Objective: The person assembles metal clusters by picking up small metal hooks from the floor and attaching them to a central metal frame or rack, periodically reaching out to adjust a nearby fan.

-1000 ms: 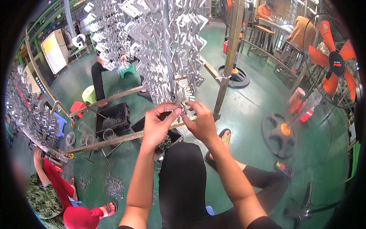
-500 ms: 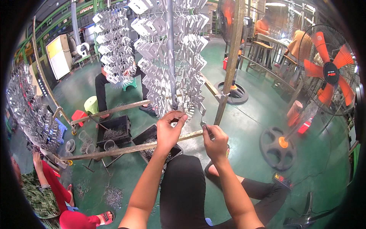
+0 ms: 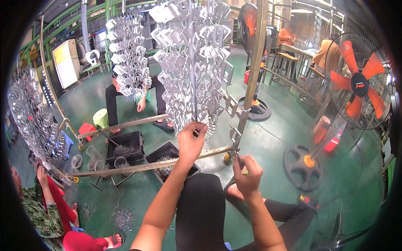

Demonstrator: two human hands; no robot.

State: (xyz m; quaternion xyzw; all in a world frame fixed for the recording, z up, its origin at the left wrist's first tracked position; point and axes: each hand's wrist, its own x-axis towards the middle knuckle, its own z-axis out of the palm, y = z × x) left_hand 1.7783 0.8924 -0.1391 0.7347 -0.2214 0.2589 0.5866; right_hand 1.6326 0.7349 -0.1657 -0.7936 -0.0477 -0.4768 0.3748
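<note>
Bracket chain [image 3: 231,104]: right of grey pole [image 3: 192,54], lower end pinched in right hand [image 3: 248,175]; left hand [image 3: 191,141] below pole, finger grip unclear.

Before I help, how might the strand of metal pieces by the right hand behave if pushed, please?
The strand would probably flex and swing, its pieces being linked one below another. It may also snag, given their bent shapes and the cluster nearby.

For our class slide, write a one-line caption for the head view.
Right hand holds a slanting chain of silvery metal pieces beside a hanging cluster; left hand at the cluster's foot.
</note>
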